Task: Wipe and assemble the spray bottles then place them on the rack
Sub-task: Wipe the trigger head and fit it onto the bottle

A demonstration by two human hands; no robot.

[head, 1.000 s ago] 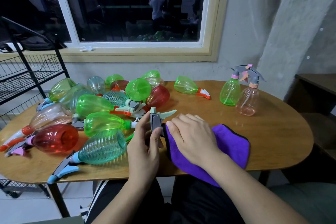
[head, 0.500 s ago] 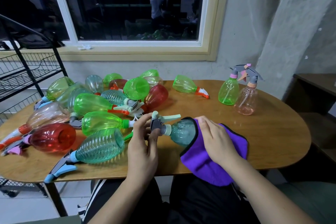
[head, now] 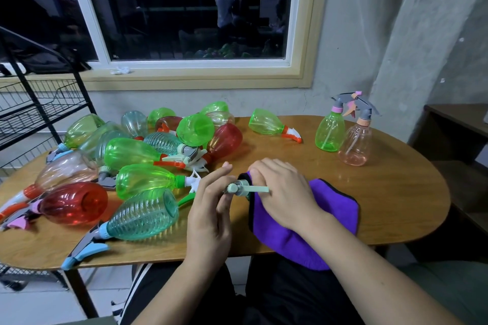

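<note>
My left hand (head: 211, 208) pinches the pale green spray head (head: 239, 189) of a bottle lying on the oval wooden table (head: 396, 187). The bottle's body is hidden under the purple cloth (head: 332, 206). My right hand (head: 282, 187) grips the cloth around that body, fingers curled over its top. Several green, teal, red and clear bottles (head: 144, 182) lie heaped on the left half of the table. Two assembled bottles stand upright at the far right, one green (head: 330, 129), one pinkish clear (head: 356, 140).
A black wire rack (head: 34, 108) stands left of the table against the wall. A single green bottle (head: 269, 125) lies alone near the table's back edge. A dark cabinet (head: 459, 124) sits at the right. The cloth hangs over the table's front edge.
My right hand has slid the cloth left along the bottle, covering the teal body that showed half a second ago. The spray head has turned so its trigger points right.
</note>
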